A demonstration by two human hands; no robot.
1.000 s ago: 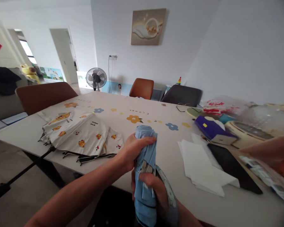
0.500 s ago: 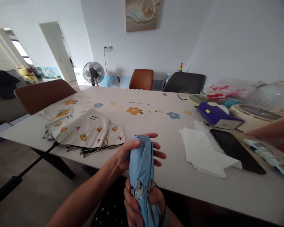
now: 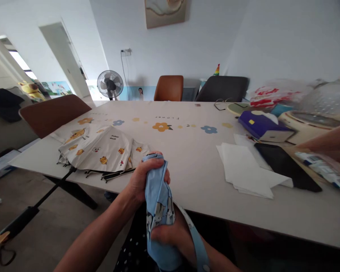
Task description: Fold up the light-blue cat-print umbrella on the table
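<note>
A folded light-blue umbrella with a black-and-white animal print is held upright in front of me, close to the table's near edge. My left hand wraps round its upper end, thumb across the front. Lower down, my right hand grips the umbrella with its thumb over the printed part. A light-blue strap with a snap hangs loose over my right wrist. To the left lies a half-collapsed cream umbrella with yellow duck prints, its black handle sticking out past the table edge.
On the white table at right are white paper sheets, a black tablet-like slab, a purple box, glasses and a plastic bag. Brown chairs and a fan stand beyond.
My left hand's fingers, spread before, have closed round the top of the blue umbrella. The umbrella has turned and shifted slightly left, and its strap now shows loose at the right.
</note>
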